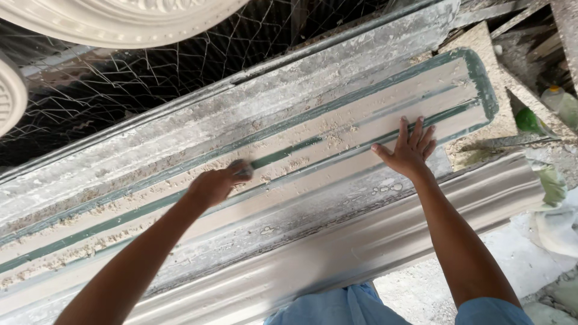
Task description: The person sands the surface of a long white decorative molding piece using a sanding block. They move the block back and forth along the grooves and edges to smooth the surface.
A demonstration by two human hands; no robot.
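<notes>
Two bare hands work on a long green cornice mould (pixel 337 129) that runs slantwise across the tabletop (pixel 373 54), its rounded end lying up at the far right. The left hand (pixel 215 183) sits near the middle of the mould, its grip clenched around something small and pale (pixel 242 171); motion blur hides what that is, so I cannot tell its kind. The knuckles press against the mould's inner channel, where crumbs of pale plaster (pixel 328 139) are scattered along the green ridges. The right hand (pixel 409 151) lies flat on the mould nearer its rounded end, grip released, fingers spread and palm down on the smooth pale strip.

Just below the mould, on the side nearer the person, a second smooth white cornice length (pixel 361 241) lies parallel to it. Above the mould, beyond the plaster-crusted rail, wire mesh (pixel 150 78) stretches over a dark gap, and part of a round white ceiling rose (pixel 120 21) shows at the top left. Past the mould's rounded end lie a green plastic bottle (pixel 557 102) and rubble. Blue clothing (pixel 349 307) shows at the bottom edge.
</notes>
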